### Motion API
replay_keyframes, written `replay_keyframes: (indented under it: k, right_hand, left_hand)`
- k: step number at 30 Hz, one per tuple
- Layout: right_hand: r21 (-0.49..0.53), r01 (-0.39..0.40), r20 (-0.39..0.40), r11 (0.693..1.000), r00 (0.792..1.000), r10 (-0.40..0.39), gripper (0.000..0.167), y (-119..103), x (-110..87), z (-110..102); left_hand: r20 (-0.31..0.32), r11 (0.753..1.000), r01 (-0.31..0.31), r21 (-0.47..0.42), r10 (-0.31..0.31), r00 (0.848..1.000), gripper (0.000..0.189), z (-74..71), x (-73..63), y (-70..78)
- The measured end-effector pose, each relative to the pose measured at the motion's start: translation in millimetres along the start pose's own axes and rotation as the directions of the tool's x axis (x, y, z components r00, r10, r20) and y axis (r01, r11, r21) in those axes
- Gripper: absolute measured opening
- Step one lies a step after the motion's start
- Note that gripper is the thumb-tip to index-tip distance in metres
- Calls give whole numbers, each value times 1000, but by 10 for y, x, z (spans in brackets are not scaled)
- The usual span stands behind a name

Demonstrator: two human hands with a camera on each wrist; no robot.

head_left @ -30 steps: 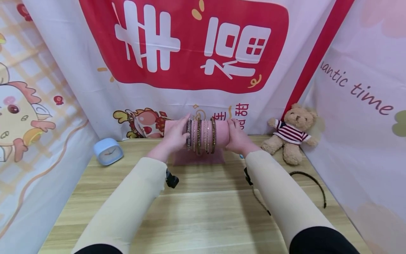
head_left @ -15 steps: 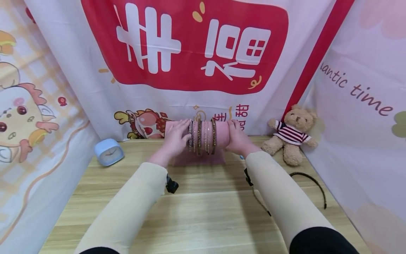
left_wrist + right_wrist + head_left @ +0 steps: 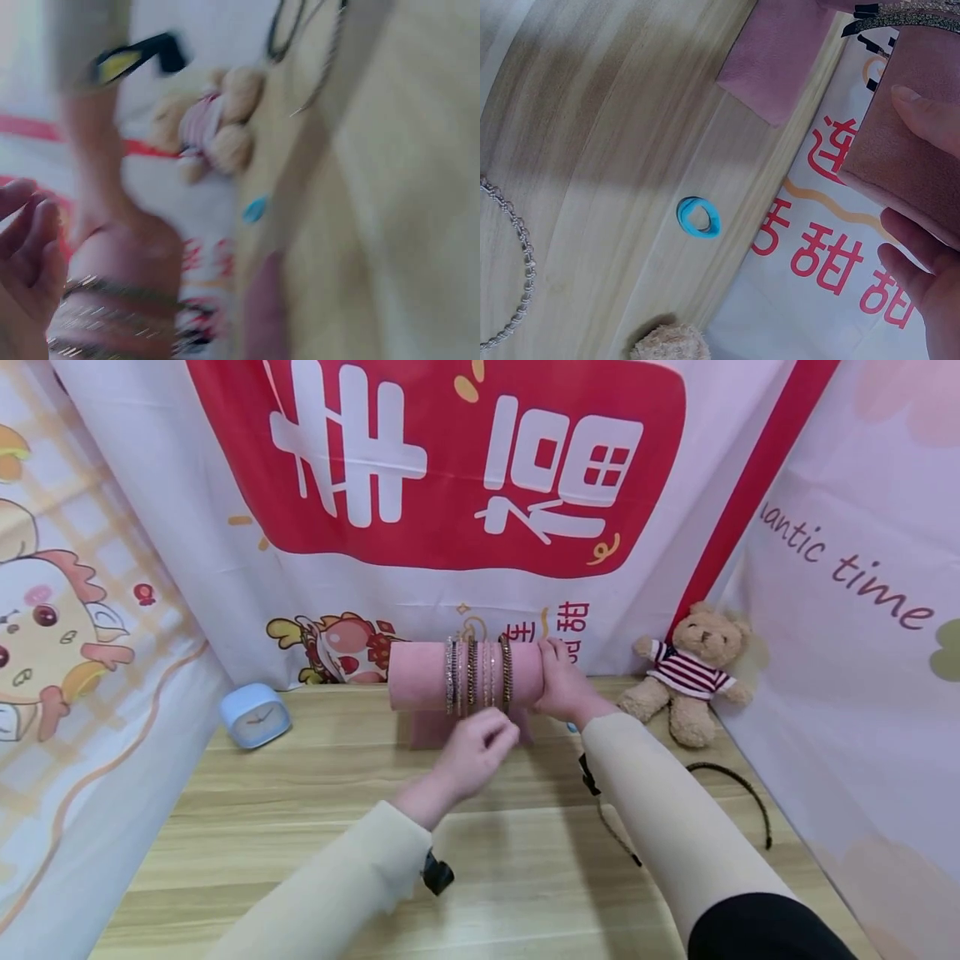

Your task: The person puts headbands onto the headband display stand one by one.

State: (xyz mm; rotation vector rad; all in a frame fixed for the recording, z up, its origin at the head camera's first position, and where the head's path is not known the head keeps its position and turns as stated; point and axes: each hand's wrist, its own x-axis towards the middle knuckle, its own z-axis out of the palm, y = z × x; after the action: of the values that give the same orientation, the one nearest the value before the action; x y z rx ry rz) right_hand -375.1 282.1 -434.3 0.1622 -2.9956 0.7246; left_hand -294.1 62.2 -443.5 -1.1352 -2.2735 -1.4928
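Note:
A pink plush headband stand (image 3: pixel 420 675), a thick roll on a base, stands at the back of the table. Several beaded and chain-like headbands (image 3: pixel 472 672) sit side by side around the roll. My right hand (image 3: pixel 564 681) grips the roll's right end; its thumb (image 3: pixel 922 112) presses the surface, while other fingers show below the end. My left hand (image 3: pixel 476 752) is in front of the stand, below the headbands. Its fingers are loosely curled, and nothing shows in them. In the blurred left wrist view, my curled left fingers (image 3: pixel 34 240) appear beside the roll.
Loose headbands (image 3: pixel 756 802) lie on the wooden table (image 3: pixel 300 827) around my right forearm. A blue ring-shaped band (image 3: pixel 698 217) lies right of the stand. A teddy bear (image 3: pixel 693 677) sits back right, a blue clock (image 3: pixel 256 717) back left. Printed cloth (image 3: pixel 450 593) hangs behind.
My left hand has let go of the roll's left end and moved right and toward me, to the front of the stand. My right hand stays at the right end.

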Motion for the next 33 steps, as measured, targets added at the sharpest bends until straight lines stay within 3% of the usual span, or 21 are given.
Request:
replay_keyframes:
  k: [2,3,7,10,13,14,18,20,21,25,27,28,30,31,33]
  right_hand:
    - [2,7,-1,1000,1000,-7,133,-2,0,-1]
    - [-2,9,-1,1000,1000,-9,133,-1,3,-1]
    - [-2,9,3,1000,1000,-9,133,-4,7,-5]
    - [2,0,8,1000,1000,0,134,5,4,-17]
    - [6,-6,10,1000,1000,5,133,24,9,-27]
    - [6,-10,10,1000,1000,10,133,27,13,-27]
    - [5,-18,9,1000,1000,18,133,25,22,-16]
    - [8,-26,12,1000,1000,26,134,13,26,-6]
    - [10,-30,13,999,999,30,135,7,28,0]
    - [19,-29,12,999,1000,28,134,-6,33,19]
    - [17,-17,3,1000,1000,17,133,-5,30,23]
    - [16,-14,0,1000,1000,14,132,-3,27,24]
    - [12,-9,-4,1000,1000,9,132,2,22,22]
    - [10,-5,-4,1000,1000,6,132,6,20,19]
    - [6,-2,-2,1000,1000,2,133,15,21,13]
  left_hand:
    - [153,997,72,1,-72,986,20,217,-79,-38]
    - [223,994,111,16,-112,968,19,324,-109,-68]
    - [446,976,195,97,-217,868,12,746,-189,-155]
    - [533,956,246,160,-294,793,10,1042,-214,-138]
    - [556,938,258,230,-345,756,26,1299,-208,-108]
    - [551,933,261,246,-356,755,31,1369,-202,-101]
    - [530,932,248,264,-354,771,43,1507,-204,-74]
    - [517,932,267,246,-359,777,41,1487,-224,-62]
    - [516,927,287,242,-374,771,39,1457,-236,-59]
    - [527,928,329,175,-371,765,10,1187,-293,-113]
    - [537,943,314,108,-322,780,3,968,-296,-160]
    - [533,954,292,65,-281,798,6,843,-293,-188]
    - [477,974,225,-4,-196,857,7,559,-264,-216]
    - [420,987,162,-14,-141,896,8,409,-238,-230]
    - [230,999,25,43,-34,973,9,86,-171,-243]
